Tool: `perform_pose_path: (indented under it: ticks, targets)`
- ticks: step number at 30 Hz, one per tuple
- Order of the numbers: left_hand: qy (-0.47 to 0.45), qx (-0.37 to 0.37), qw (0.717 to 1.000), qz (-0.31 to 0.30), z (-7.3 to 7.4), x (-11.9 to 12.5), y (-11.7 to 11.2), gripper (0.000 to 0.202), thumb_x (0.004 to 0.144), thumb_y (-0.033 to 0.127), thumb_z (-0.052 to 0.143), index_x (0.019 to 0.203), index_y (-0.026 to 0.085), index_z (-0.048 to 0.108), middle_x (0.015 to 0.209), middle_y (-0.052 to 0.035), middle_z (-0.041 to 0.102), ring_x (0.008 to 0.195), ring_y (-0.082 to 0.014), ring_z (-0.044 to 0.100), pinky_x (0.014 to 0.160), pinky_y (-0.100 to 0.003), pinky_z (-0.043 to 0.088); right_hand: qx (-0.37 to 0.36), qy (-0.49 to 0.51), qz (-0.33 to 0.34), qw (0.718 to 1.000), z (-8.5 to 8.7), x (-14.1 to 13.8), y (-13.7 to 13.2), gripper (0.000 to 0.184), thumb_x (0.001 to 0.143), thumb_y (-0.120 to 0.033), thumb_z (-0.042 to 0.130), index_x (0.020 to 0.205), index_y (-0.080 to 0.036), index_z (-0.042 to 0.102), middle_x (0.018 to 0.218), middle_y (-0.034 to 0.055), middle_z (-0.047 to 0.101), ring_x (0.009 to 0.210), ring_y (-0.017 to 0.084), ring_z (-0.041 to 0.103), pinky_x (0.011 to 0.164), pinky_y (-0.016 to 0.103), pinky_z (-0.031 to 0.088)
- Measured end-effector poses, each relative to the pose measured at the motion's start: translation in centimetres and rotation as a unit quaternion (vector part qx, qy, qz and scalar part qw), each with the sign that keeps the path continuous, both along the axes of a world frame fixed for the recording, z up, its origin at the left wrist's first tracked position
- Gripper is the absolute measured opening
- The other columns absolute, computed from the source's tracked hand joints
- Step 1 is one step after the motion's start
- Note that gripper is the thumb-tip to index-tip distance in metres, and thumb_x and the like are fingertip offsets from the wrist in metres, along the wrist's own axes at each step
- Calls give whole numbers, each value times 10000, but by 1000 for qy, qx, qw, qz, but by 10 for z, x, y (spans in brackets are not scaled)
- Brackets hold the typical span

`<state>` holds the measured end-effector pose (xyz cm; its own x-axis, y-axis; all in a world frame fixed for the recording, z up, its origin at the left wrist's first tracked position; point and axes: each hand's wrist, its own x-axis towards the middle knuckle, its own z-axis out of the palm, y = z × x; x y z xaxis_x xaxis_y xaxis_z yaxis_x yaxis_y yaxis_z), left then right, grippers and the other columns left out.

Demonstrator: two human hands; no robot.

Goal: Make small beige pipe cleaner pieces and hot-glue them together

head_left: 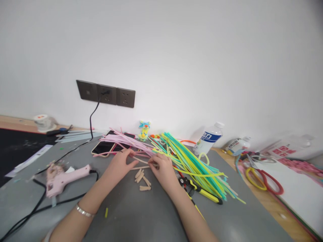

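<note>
Your right hand (163,164) has its fingertips pinched on a beige stem (141,161), which runs toward 9 o'clock between your hands. Your left hand (127,159) has thumb and forefinger parted about the other end; whether its hidden fingers grip cannot be told. Just beneath, at 6 o'clock, a loose beige stem (140,167) lies on the counter (131,218).

Next outward, also at 6 o'clock, short beige pieces (145,188) lie in a small group, some touching. These I judge to be completed work. The stem in your hands appears unfinished, and nothing is seen joined to the short pieces.

At 11 o'clock the pink stems (123,139) lie in long lengths, apparently unworked; the same finding applies to the green and yellow stems (196,161) at 3 o'clock. The yellow-handled pliers (209,196), at 4 o'clock, are out of your hands. At 9 o'clock the pink glue gun (68,178) lies on its side, not in use. At 12 o'clock, by the wall, the small blue-and-yellow figure (143,129) looks complete. On this evidence, I assess the work as early, at the piece-making stage.
</note>
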<state>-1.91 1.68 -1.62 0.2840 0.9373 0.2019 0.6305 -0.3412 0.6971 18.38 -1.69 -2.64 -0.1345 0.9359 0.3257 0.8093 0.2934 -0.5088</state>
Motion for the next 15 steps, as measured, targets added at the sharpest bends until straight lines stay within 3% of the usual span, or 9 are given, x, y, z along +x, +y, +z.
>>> perform_pose_path:
  ticks: [5, 9, 11, 15]
  targets:
    - [-32, -6, 999, -32, 2, 0, -1, 137, 828, 278, 612, 889, 194, 701, 941, -63, 751, 837, -228, 664, 748, -319, 477, 23, 68, 35, 997, 4, -1, 0, 168, 840, -93, 605, 827, -239, 687, 851, 26, 751, 904, 262, 657, 849, 395, 353]
    - [-53, 8, 997, -55, 10, 1, -2, 188, 863, 300, 579, 833, 194, 731, 836, -42, 748, 721, -192, 634, 668, -283, 451, 25, 216, 33, 976, 8, 0, 2, 87, 808, -167, 663, 809, -240, 709, 824, 38, 747, 820, 248, 664, 807, 377, 418]
    - [-74, 16, 996, -51, 14, 2, -3, 186, 861, 295, 581, 833, 192, 733, 818, -30, 746, 685, -175, 616, 634, -263, 438, 18, 337, 27, 941, 13, 0, 2, 89, 797, -227, 698, 886, -234, 700, 789, 30, 720, 756, 223, 645, 737, 344, 445]
    - [-107, 25, 993, -45, 19, 6, -9, 182, 868, 299, 585, 824, 189, 723, 778, -15, 740, 690, -167, 614, 626, -245, 444, -18, 560, 66, 826, 22, -2, -1, 308, 776, -358, 753, 1034, -240, 633, 675, -29, 633, 595, 153, 549, 602, 281, 424]
